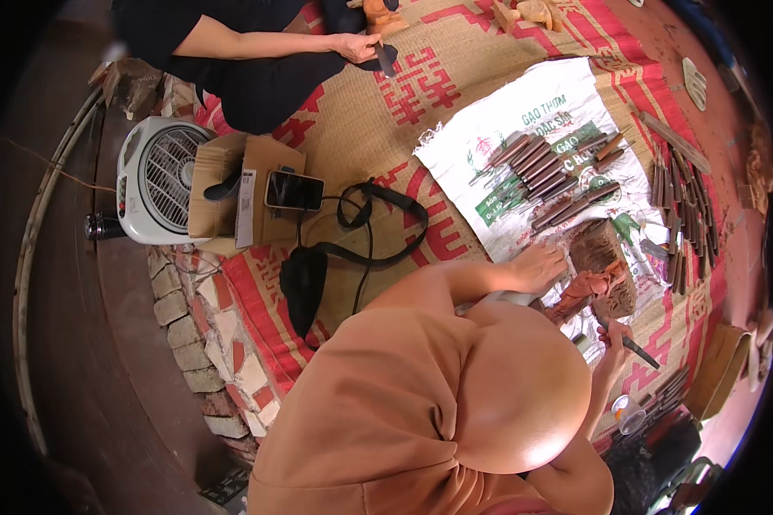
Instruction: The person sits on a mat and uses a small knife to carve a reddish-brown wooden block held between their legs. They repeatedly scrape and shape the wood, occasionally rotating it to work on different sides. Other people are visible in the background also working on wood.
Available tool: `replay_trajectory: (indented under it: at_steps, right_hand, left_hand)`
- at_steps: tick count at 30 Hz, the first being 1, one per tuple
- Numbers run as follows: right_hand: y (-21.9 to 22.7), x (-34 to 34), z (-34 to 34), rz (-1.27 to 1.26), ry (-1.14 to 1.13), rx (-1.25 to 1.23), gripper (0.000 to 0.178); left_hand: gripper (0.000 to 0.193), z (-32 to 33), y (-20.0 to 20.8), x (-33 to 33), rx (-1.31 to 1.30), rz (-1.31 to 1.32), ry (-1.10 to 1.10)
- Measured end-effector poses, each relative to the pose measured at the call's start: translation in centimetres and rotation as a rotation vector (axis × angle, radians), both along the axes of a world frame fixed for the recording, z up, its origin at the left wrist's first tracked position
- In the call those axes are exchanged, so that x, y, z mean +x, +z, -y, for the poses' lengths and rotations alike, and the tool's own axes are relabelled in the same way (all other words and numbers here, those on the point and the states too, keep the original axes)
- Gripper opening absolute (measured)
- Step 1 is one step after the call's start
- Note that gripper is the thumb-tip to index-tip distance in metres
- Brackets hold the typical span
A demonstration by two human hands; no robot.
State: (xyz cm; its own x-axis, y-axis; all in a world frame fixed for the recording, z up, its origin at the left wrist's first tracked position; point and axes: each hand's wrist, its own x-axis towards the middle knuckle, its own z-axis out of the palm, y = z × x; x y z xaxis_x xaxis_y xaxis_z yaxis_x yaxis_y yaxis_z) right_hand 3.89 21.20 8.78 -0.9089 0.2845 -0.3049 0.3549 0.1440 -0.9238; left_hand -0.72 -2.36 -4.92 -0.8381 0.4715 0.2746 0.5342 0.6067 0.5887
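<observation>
A reddish carved wooden figure [582, 292] lies against a dark, rough-cut wood block [594, 247] at right of centre. My left hand [538, 266] is closed beside the figure's left side, its fingers bent; what they grip is hidden. On the figure's near right side, my right hand [613, 336] is closed round a carving chisel [641, 352], whose dark handle sticks out toward the lower right. The chisel's tip is too small to make out. My bare knee [524, 386] rises in front of the work.
Rows of carving chisels [541, 167] lie on a white printed sack [464, 184], more [683, 206] to its right. A red-patterned straw mat [335, 163] lies beneath. A box fan [165, 180], cardboard box [270, 163], phone [295, 190] and black strap [416, 225] are left; another person's hand [356, 46] holds a blade.
</observation>
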Motion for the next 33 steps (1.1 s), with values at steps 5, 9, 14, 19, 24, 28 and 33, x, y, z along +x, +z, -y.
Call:
replay_trajectory:
  at_steps: [5,9,14,19,24,28,33]
  right_hand:
    - [-1.5,-0.5,-0.8,-0.005,0.045,-0.063,0.022]
    - [0.7,-1.9,1.3,-0.002,0.126,-0.136,0.016]
    - [1.8,-2.1,1.4,0.028,0.163,-0.095,0.015]
    - [1.3,-1.1,0.0,0.034,0.116,-0.104,0.015]
    - [1.0,-0.5,-1.0,0.028,0.075,-0.108,0.015]
    - [0.6,-0.5,-1.4,0.026,0.060,-0.126,0.015]
    - [0.3,-0.3,-2.0,0.022,0.034,-0.126,0.015]
  left_hand:
    - [0.029,0.6,0.2,0.6,-0.131,-0.118,-0.043]
    - [0.022,0.9,2.6,-0.2,-0.160,0.151,-0.264]
    - [0.013,0.6,1.6,-0.4,-0.084,-0.005,-0.364]
    - [0.011,0.9,2.1,-0.2,-0.137,-0.013,-0.371]
    - [0.014,0.6,2.5,-0.9,-0.146,0.013,-0.330]
    - [0.012,0.7,1.3,-3.2,-0.088,0.080,-0.210]
    - [0.010,0.0,3.4,-4.3,-0.234,0.121,-0.188]
